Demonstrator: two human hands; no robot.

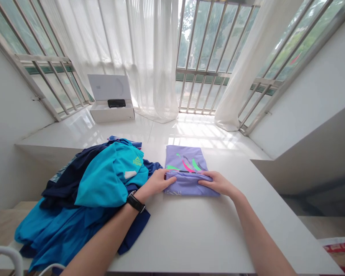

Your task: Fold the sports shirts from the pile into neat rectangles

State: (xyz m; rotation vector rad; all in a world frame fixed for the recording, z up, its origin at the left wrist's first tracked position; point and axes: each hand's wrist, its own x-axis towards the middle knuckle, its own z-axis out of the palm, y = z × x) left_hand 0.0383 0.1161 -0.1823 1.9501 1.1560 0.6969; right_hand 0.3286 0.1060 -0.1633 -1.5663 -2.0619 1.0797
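A lavender garment (186, 153) with green, pink and dark printed streaks lies folded on the white table (189, 234). Its near part is doubled over in a flap. My left hand (158, 181), below a black wristwatch, is closed on the left end of that flap, thumb on top and fingers partly hidden. At the flap's right end my right hand (218, 183) grips the cloth the same way. Left of my left hand, a heap of clothes includes a turquoise shirt (106, 172), a dark navy piece (66, 182) and a blue piece (66, 226).
An open white box (112, 115) with a black device (116, 103) stands on the sill at the back left. Behind are white curtains (149, 57) and barred windows (204, 57). A white curved tube (5, 251) shows at the lower left, a red-and-white item (342, 249) at the lower right.
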